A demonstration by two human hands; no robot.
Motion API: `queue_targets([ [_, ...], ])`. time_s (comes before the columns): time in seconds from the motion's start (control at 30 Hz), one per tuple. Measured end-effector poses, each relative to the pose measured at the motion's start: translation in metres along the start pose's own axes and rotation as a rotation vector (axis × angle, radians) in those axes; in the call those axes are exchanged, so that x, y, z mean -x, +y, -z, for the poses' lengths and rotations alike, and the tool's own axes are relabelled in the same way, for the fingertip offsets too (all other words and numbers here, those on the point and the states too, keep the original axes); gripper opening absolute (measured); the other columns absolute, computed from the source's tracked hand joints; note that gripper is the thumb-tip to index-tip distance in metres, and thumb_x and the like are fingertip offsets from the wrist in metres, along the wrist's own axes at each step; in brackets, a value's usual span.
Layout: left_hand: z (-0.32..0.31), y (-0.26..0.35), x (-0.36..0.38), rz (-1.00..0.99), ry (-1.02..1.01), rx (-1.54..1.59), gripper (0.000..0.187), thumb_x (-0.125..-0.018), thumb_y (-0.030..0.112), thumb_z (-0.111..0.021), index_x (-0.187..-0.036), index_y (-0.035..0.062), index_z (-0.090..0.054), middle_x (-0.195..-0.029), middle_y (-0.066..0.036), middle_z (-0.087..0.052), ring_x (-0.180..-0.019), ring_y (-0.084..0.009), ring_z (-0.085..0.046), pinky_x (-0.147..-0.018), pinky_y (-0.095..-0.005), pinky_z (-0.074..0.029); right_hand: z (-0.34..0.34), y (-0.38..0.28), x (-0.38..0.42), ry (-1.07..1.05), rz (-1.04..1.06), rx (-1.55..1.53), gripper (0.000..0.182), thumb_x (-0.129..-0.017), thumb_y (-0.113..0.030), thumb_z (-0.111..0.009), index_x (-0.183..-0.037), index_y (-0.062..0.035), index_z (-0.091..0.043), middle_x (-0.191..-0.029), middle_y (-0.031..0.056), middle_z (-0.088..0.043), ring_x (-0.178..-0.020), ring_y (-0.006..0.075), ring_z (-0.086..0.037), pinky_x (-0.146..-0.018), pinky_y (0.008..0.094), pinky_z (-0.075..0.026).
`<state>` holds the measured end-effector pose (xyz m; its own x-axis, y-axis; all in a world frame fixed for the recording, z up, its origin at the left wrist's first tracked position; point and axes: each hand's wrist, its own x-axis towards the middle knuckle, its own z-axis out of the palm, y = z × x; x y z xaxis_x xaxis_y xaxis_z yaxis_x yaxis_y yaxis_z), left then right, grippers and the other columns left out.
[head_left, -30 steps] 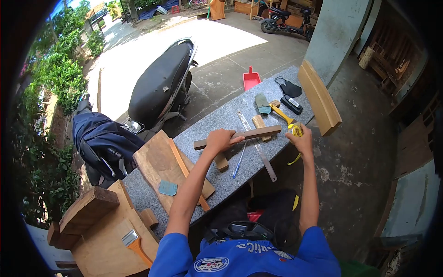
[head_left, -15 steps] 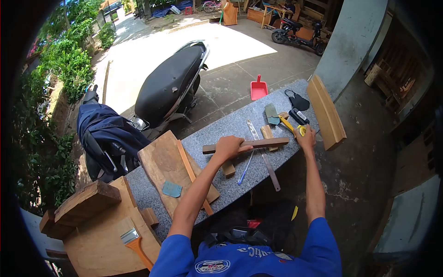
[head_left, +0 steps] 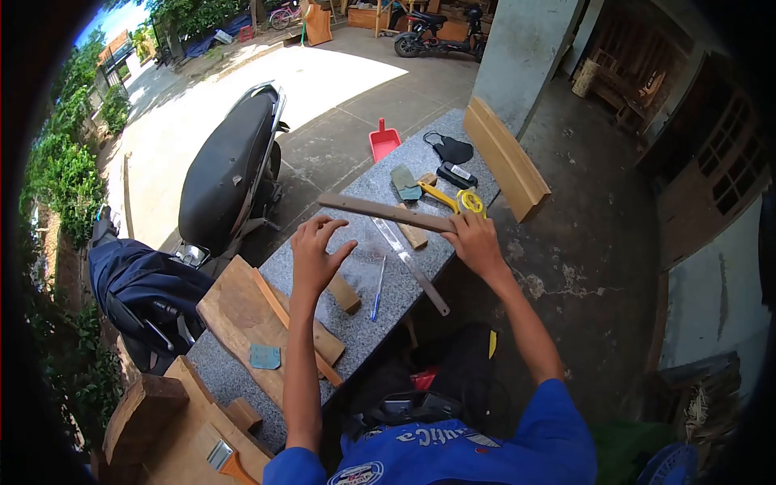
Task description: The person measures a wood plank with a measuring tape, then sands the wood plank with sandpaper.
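Observation:
My right hand (head_left: 478,245) grips the right end of a dark wooden strip (head_left: 380,212), holding it above the granite-topped table (head_left: 364,246). Just below the strip's left end, my left hand (head_left: 317,255) is open, fingers and thumb apart, with nothing in it. Under the strip lie a metal ruler (head_left: 416,273) and a small wood block (head_left: 413,235). A blue-and-white pen (head_left: 378,291) and another wood block (head_left: 345,295) lie nearer to me. Beyond my right hand are a yellow round item (head_left: 470,203) and a yellow-handled tool (head_left: 435,194).
Green sandpaper pieces (head_left: 404,182), a black mask (head_left: 449,149) and a black box-like object (head_left: 457,175) lie farther back. A thick board (head_left: 505,162) stands at the right edge. Left are a flat board (head_left: 234,311) and a paintbrush (head_left: 229,463). A motorbike (head_left: 222,166) stands beyond.
My left hand has let go of the wooden strip and opened. My right hand has left the yellow round item and taken the strip's right end. The view has turned right.

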<state>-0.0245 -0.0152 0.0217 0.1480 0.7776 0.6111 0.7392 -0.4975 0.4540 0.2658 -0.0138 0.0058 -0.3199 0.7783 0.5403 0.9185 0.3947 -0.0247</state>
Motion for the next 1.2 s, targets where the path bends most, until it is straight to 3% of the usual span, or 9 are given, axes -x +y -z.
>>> queue_targets([
  [0.17,0.033,-0.008,0.049,0.251,0.028,0.06,0.025,-0.071,0.019,-0.067,-0.093,0.0093,-0.061,-0.094,-0.009,-0.054,-0.093,-0.0263,-0.049,-0.08,-0.0371,-0.038,-0.032,0.082,-0.008,0.106,-0.541,-0.145,0.027,-0.081,-0.024,-0.054,-0.092,0.0004,-0.057,-0.091,0.0194,-0.053,-0.087,0.0371,-0.052,-0.073,0.0432,-0.041],
  [0.33,0.061,-0.004,0.111,0.446,0.107,-0.214,0.022,-0.073,0.014,-0.064,-0.092,0.0052,-0.06,-0.094,-0.011,-0.054,-0.092,-0.0276,-0.05,-0.082,-0.0368,-0.038,-0.071,0.116,-0.02,-0.101,-0.926,-0.011,0.028,-0.084,-0.023,-0.047,-0.099,-0.0006,-0.056,-0.102,0.0217,-0.049,-0.1,0.0387,-0.048,-0.082,0.0506,-0.037],
  [0.57,0.055,0.0,0.169,0.711,-0.011,-0.413,0.039,-0.071,0.031,-0.067,-0.102,0.0097,-0.057,-0.105,-0.013,-0.048,-0.103,-0.031,-0.043,-0.09,-0.0426,-0.031,-0.095,0.124,-0.018,-0.121,-0.942,0.022,0.028,-0.083,-0.023,-0.049,-0.098,-0.0007,-0.056,-0.108,0.0216,-0.047,-0.105,0.0401,-0.044,-0.085,0.0535,-0.034],
  [0.87,0.034,-0.001,0.179,0.795,-0.077,-0.467,0.052,-0.072,0.039,-0.061,-0.111,0.0074,-0.052,-0.116,-0.017,-0.041,-0.113,-0.034,-0.035,-0.094,-0.0491,-0.023,-0.118,0.16,-0.001,-0.096,-0.749,0.0,0.025,-0.082,-0.018,-0.048,-0.097,0.0008,-0.056,-0.095,0.0206,-0.052,-0.093,0.0382,-0.051,-0.081,0.0475,-0.039],
  [1.0,0.023,0.003,0.179,0.822,-0.043,-0.56,0.056,-0.072,0.037,-0.059,-0.118,0.0072,-0.047,-0.123,-0.02,-0.036,-0.117,-0.0361,-0.031,-0.096,-0.0541,-0.018,-0.043,0.041,-0.014,0.413,-0.418,-0.273,0.017,-0.085,-0.008,-0.046,-0.094,0.0017,-0.056,-0.092,0.0184,-0.054,-0.085,0.0341,-0.052,-0.073,0.0418,-0.041],
  [1.07,0.02,0.002,0.182,0.829,-0.017,-0.547,0.057,-0.072,0.036,-0.058,-0.12,0.0076,-0.046,-0.126,-0.021,-0.034,-0.12,-0.0368,-0.028,-0.097,-0.0559,-0.016,-0.003,-0.058,0.001,0.263,-0.337,-0.621,0.015,-0.083,-0.005,-0.049,-0.093,0.0027,-0.056,-0.086,0.0177,-0.055,-0.077,0.0315,-0.055,-0.068,0.0372,-0.044],
  [1.13,0.021,0.0,0.185,0.84,-0.015,-0.505,0.056,-0.072,0.035,-0.058,-0.12,0.0078,-0.046,-0.128,-0.022,-0.032,-0.122,-0.0373,-0.026,-0.098,-0.0567,-0.014,0.005,-0.142,0.038,-0.182,-0.064,-0.977,0.023,-0.079,-0.005,-0.052,-0.1,0.0042,-0.053,-0.089,0.019,-0.055,-0.083,0.0327,-0.056,-0.074,0.0389,-0.044],
  [1.17,0.022,0.0,0.184,0.833,-0.028,-0.501,0.055,-0.073,0.031,-0.057,-0.12,0.0053,-0.045,-0.128,-0.023,-0.032,-0.121,-0.0387,-0.027,-0.098,-0.058,-0.014,0.003,-0.178,0.055,-0.266,0.158,-0.914,0.034,-0.078,-0.006,-0.053,-0.11,0.0051,-0.047,-0.097,0.0226,-0.052,-0.09,0.0364,-0.053,-0.08,0.0408,-0.043],
  [1.2,0.024,-0.002,0.186,0.836,-0.025,-0.478,0.054,-0.074,0.029,-0.056,-0.12,0.0038,-0.045,-0.127,-0.024,-0.033,-0.12,-0.0393,-0.029,-0.097,-0.058,-0.015,-0.006,-0.206,0.07,-0.464,0.16,-0.937,0.049,-0.077,-0.007,-0.055,-0.121,0.0034,-0.038,-0.11,0.0268,-0.043,-0.1,0.0408,-0.046,-0.089,0.0422,-0.038],
])
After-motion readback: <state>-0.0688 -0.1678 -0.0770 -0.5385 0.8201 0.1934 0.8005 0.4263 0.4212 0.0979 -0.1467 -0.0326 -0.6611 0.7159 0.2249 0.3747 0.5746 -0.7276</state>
